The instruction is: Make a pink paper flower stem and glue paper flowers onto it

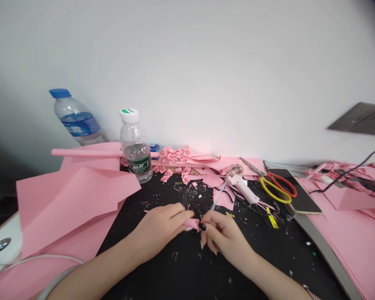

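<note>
My left hand (161, 227) is closed around a small piece of rolled pink paper (192, 223), whose right end sticks out past the fingers. A thin pink tip also shows on the far side of that hand. Close against the roll's right end, my right hand (226, 235) pinches its edge between thumb and fingers. Both hands are low over the black tabletop (187, 266). Just beyond them lies a pale pink glue gun (242, 185), with a clear stick near the right fingers.
Yellow-and-red-handled scissors (278, 188) overlap a phone (300, 193) at right. Two water bottles, one green-labelled (137, 156) and one blue-labelled (78, 121), stand at left. Folded paper flowers (174, 155) and scraps line the wall. Pink sheets (71, 200) cover the left side.
</note>
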A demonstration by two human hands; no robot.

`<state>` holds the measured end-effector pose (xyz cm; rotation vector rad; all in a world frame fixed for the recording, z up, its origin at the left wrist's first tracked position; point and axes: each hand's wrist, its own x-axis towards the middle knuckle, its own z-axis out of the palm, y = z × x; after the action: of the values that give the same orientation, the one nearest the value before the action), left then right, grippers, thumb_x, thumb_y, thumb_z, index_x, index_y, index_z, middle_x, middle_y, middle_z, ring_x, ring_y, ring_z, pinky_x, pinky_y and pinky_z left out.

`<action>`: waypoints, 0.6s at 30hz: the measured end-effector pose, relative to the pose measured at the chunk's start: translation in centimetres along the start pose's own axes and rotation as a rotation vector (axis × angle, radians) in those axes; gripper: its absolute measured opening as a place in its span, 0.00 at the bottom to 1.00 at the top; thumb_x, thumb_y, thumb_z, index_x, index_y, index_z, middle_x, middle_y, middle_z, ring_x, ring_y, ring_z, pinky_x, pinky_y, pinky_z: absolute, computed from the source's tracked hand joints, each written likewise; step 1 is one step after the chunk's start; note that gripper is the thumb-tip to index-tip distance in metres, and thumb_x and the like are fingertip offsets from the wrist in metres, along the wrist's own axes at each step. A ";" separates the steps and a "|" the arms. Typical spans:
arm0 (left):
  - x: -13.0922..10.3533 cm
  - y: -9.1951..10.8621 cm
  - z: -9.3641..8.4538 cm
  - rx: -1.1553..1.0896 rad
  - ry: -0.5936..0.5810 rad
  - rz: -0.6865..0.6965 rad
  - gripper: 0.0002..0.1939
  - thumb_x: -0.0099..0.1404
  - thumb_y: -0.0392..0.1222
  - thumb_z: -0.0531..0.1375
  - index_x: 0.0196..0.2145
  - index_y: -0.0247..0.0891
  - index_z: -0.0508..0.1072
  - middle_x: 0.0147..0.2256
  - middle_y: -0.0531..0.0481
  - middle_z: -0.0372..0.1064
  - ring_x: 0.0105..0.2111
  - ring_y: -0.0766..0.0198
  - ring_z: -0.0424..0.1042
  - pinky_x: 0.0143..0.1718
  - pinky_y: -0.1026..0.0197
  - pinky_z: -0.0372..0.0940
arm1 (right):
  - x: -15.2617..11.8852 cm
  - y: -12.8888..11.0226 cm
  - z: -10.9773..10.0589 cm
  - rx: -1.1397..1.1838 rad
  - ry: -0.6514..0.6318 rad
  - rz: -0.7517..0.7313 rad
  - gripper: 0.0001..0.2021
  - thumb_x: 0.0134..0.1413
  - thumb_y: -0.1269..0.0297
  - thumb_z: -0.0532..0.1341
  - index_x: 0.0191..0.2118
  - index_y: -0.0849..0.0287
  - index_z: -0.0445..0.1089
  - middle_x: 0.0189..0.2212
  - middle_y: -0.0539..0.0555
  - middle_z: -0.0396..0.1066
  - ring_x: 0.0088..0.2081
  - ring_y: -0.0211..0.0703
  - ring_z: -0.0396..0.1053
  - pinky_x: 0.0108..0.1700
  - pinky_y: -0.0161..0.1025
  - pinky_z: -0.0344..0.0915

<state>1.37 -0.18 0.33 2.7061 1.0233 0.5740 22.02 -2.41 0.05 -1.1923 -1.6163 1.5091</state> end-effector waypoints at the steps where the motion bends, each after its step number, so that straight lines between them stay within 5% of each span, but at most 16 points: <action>1: 0.0 -0.2 0.0 0.027 0.023 -0.029 0.16 0.72 0.44 0.44 0.47 0.37 0.67 0.35 0.48 0.69 0.32 0.64 0.70 0.31 0.63 0.63 | 0.0 0.0 -0.2 -0.064 0.056 -0.034 0.14 0.60 0.55 0.52 0.28 0.59 0.61 0.18 0.47 0.67 0.13 0.29 0.55 0.16 0.29 0.50; 11: 0.0 -1.1 -0.8 0.078 0.014 -0.311 0.14 0.70 0.45 0.47 0.44 0.41 0.70 0.35 0.50 0.67 0.30 0.64 0.71 0.29 0.65 0.63 | 0.3 -2.5 -3.2 -0.539 0.468 -0.270 0.08 0.60 0.62 0.51 0.33 0.56 0.65 0.22 0.51 0.69 0.21 0.39 0.64 0.24 0.35 0.59; 15: -0.2 -1.5 -0.6 0.063 0.044 -0.245 0.14 0.71 0.40 0.47 0.51 0.39 0.65 0.38 0.47 0.67 0.36 0.61 0.69 0.36 0.61 0.64 | 1.4 -1.9 -6.9 -0.884 0.759 -0.223 0.10 0.56 0.66 0.54 0.44 0.58 0.64 0.32 0.55 0.71 0.30 0.44 0.68 0.34 0.39 0.63; 18: -0.2 -1.8 -0.4 0.060 0.073 -0.157 0.16 0.71 0.37 0.45 0.52 0.38 0.63 0.40 0.45 0.67 0.39 0.59 0.67 0.40 0.57 0.63 | 2.3 -0.2 -9.6 -1.228 0.815 -0.110 0.16 0.50 0.66 0.57 0.46 0.63 0.63 0.41 0.63 0.68 0.43 0.56 0.66 0.43 0.48 0.62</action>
<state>-0.02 1.03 0.09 2.6412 1.2773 0.6269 29.67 3.69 1.44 -1.8918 -1.8679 -0.2834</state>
